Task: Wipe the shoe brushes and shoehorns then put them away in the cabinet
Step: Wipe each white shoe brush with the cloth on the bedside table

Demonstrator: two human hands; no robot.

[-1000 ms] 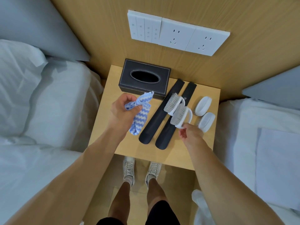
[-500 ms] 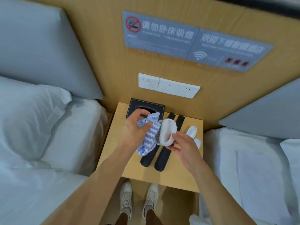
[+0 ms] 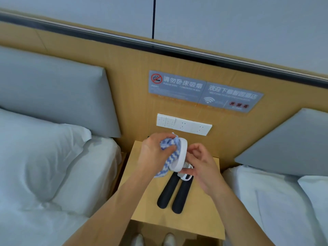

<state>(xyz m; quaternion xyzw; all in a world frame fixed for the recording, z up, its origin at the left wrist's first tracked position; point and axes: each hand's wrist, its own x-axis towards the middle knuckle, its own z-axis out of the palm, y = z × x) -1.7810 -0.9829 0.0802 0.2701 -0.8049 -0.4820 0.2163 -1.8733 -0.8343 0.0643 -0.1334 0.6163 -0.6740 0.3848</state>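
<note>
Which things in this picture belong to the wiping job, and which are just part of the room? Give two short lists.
Belong to the job:
cloth in the left hand
white brush held by the right hand
second brush
two black shoehorns

Just lying about:
pillow
wall sockets
no-smoking sign
nightstand

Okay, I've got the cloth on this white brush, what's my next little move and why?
Probably keep rubbing the blue-striped cloth in your left hand around the white brush that your right hand holds. It is still lifted above the nightstand, and the two black shoehorns lie unwiped.
</note>
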